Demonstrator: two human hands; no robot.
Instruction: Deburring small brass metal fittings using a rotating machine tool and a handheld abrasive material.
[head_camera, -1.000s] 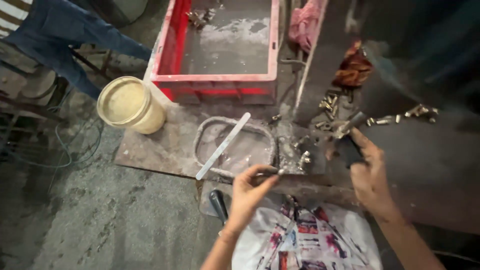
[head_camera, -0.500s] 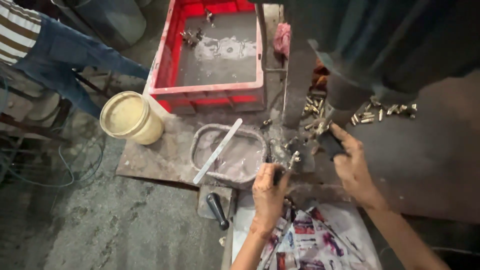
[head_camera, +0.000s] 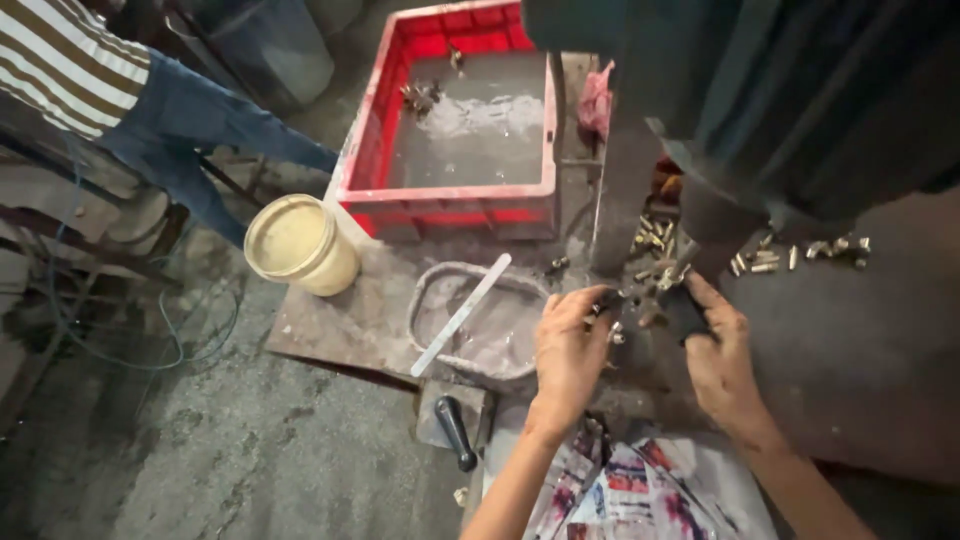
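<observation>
My left hand (head_camera: 568, 352) reaches up to the dark machine fixture (head_camera: 648, 298), its fingertips pinching a small metal part there. My right hand (head_camera: 718, 352) grips a dark block on the same fixture from the right. Several small brass parts (head_camera: 652, 238) lie heaped just behind the fixture, and more brass parts (head_camera: 800, 254) are scattered on the machine table to the right. The big dark machine head (head_camera: 760, 100) hangs above and hides the spot behind the fixture.
A grey oval tray (head_camera: 436, 288) with a white flat stick (head_camera: 462, 314) sits left of my hands. A red crate (head_camera: 452, 194) of cloudy liquid stands behind it, a cream bucket (head_camera: 298, 242) to the left. A black-handled tool (head_camera: 456, 432) lies near. A seated person (head_camera: 120, 90) is upper left.
My view has swung left and closer. My left hand has risen from the tray's edge to the fixture. My right hand stays at the fixture.
</observation>
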